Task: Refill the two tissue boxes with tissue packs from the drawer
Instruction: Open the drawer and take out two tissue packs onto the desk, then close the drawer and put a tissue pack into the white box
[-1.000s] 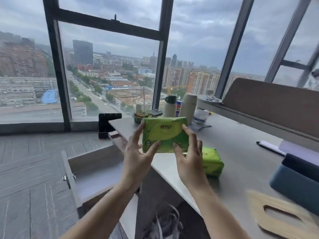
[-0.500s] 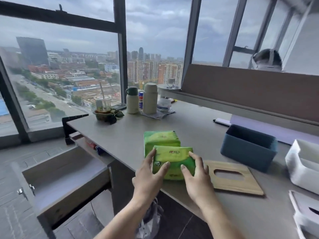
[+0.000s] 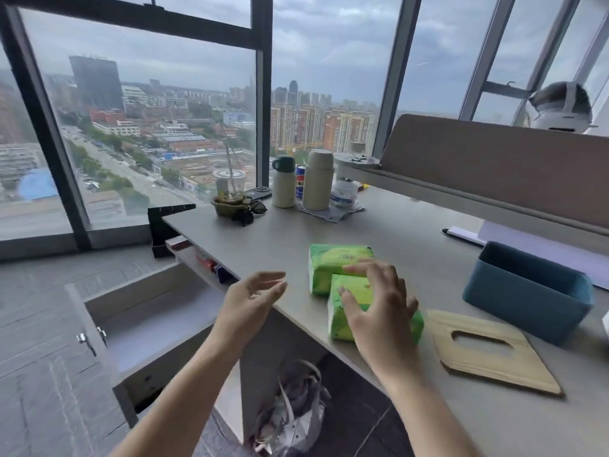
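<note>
The left hand (image 3: 253, 300) had let go and hung open; the right hand (image 3: 379, 311) rested spread on the near tissue pack (image 3: 342, 321), now touching the far tissue pack (image 3: 333, 262), left of the blue tissue box (image 3: 527, 291). Both packs looked fetched.

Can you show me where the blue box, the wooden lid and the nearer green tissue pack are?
blue box (image 3: 514, 311): head view, on its front outer wall.
wooden lid (image 3: 514, 371): head view, on the flat wood right of its slot.
nearer green tissue pack (image 3: 339, 324): head view, on its left end.
</note>
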Demonstrator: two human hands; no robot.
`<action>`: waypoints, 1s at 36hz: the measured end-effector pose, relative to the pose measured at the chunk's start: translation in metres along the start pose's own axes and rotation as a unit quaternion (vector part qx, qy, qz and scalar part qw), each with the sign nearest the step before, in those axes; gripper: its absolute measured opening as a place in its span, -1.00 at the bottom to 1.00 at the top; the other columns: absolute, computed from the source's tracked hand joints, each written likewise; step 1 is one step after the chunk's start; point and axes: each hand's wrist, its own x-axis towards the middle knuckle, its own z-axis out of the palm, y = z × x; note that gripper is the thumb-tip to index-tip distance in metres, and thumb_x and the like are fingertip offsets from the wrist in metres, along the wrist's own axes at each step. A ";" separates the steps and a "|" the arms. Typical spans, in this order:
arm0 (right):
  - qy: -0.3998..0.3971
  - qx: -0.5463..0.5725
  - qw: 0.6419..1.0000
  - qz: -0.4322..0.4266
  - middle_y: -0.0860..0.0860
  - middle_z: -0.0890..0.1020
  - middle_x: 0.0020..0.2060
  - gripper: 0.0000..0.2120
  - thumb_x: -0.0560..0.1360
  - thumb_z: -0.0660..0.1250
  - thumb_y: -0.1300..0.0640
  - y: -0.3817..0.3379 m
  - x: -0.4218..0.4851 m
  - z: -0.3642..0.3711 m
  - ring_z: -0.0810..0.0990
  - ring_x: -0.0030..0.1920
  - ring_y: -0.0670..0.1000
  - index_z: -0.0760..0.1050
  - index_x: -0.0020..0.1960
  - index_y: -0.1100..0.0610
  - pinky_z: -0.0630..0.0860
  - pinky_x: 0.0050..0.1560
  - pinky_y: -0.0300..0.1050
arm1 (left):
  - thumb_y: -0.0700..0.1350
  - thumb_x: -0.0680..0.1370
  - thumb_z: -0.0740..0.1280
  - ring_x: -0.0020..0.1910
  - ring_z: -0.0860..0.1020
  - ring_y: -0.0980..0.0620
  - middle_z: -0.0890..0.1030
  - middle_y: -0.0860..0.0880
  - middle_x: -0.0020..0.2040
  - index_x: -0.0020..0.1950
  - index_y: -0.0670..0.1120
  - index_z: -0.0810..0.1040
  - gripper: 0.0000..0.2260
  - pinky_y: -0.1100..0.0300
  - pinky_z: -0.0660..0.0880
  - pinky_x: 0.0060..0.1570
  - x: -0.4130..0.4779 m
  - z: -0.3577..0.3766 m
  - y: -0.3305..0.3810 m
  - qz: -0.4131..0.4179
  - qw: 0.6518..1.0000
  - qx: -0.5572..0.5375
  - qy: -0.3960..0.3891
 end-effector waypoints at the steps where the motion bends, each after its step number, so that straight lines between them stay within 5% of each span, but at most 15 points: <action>1: -0.008 0.021 1.000 -0.019 -0.17 0.52 0.13 -0.77 0.43 0.42 0.09 -0.009 0.001 0.008 0.44 0.20 -0.09 0.50 0.05 -0.12 0.14 0.21 -0.05 | -0.05 0.48 0.44 0.02 0.64 0.09 0.71 0.03 -0.02 0.02 0.06 0.66 -0.87 0.14 0.52 0.13 0.000 -0.011 -0.001 -0.002 1.000 -0.010 0.014; 5: -0.059 0.084 0.992 -0.078 -0.18 0.57 0.01 -0.78 0.43 0.42 0.12 -0.046 0.000 0.049 0.52 0.12 -0.11 0.51 0.03 -0.11 0.30 0.17 -0.02 | -0.12 0.54 0.35 -0.27 0.61 0.28 0.69 0.01 -0.10 0.05 -0.08 0.63 -0.87 0.49 0.45 -0.29 -0.012 -0.052 -0.005 -0.010 0.998 -0.034 0.055; 7: -0.087 0.100 0.986 -0.097 -0.17 0.58 -0.04 -0.82 0.43 0.40 0.12 -0.062 -0.005 0.072 0.55 0.04 -0.09 0.53 0.01 -0.08 0.42 0.12 0.05 | -0.13 0.57 0.31 -0.28 0.60 0.24 0.69 -0.02 -0.08 0.07 -0.10 0.62 -0.86 0.52 0.43 -0.35 -0.018 -0.072 -0.013 -0.018 0.996 -0.026 0.079; 13: -0.224 0.131 0.960 -0.106 -0.21 0.61 -0.09 -0.87 0.48 0.35 0.10 -0.096 -0.034 0.150 0.56 -0.09 -0.14 0.52 0.02 -0.05 0.54 0.05 -0.03 | -0.18 0.57 0.30 -0.18 0.59 0.07 0.67 -0.06 -0.08 0.06 -0.12 0.62 -0.87 0.48 0.45 -0.36 -0.041 -0.132 -0.046 -0.056 0.985 0.014 0.161; 18: -0.339 0.139 0.930 -0.031 -0.15 0.61 -0.22 -0.88 0.49 0.36 0.05 -0.110 -0.070 0.208 0.56 -0.25 -0.16 0.51 0.02 -0.05 0.53 -0.24 -0.15 | -0.22 0.57 0.30 -0.09 0.63 0.00 0.68 -0.07 -0.08 0.08 -0.17 0.61 -0.86 0.41 0.53 -0.29 -0.058 -0.172 -0.084 -0.106 0.968 0.021 0.224; 24: -0.426 0.119 0.895 0.050 -0.13 0.64 -0.19 -0.80 0.44 0.41 -0.03 -0.113 -0.115 0.253 0.60 -0.15 -0.09 0.51 0.03 -0.03 0.57 -0.10 -0.08 | -0.18 0.58 0.28 -0.14 0.59 0.10 0.66 -0.04 -0.04 0.11 -0.12 0.59 -0.85 0.43 0.44 -0.36 -0.072 -0.193 -0.120 -0.163 0.952 0.035 0.255; 30: -0.430 0.121 0.888 0.106 -0.16 0.66 -0.22 -0.80 0.37 0.47 -0.09 -0.112 -0.141 0.275 0.61 -0.16 -0.11 0.53 -0.09 -0.05 0.57 -0.08 -0.06 | -0.06 0.57 0.31 0.08 0.58 -0.03 0.58 0.03 0.13 0.22 -0.03 0.51 -0.78 0.12 0.49 -0.02 -0.073 -0.198 -0.148 -0.236 0.944 0.042 0.229; 36: -0.410 0.132 0.892 0.135 -0.18 0.65 -0.27 -0.83 0.38 0.44 -0.11 -0.113 -0.142 0.279 0.59 -0.20 -0.18 0.55 -0.16 -0.05 0.50 -0.21 -0.14 | -0.01 0.62 0.21 -0.04 0.61 -0.01 0.57 -0.01 0.23 0.36 0.00 0.42 -0.69 0.16 0.51 -0.17 -0.069 -0.194 -0.154 -0.264 0.944 -0.012 0.197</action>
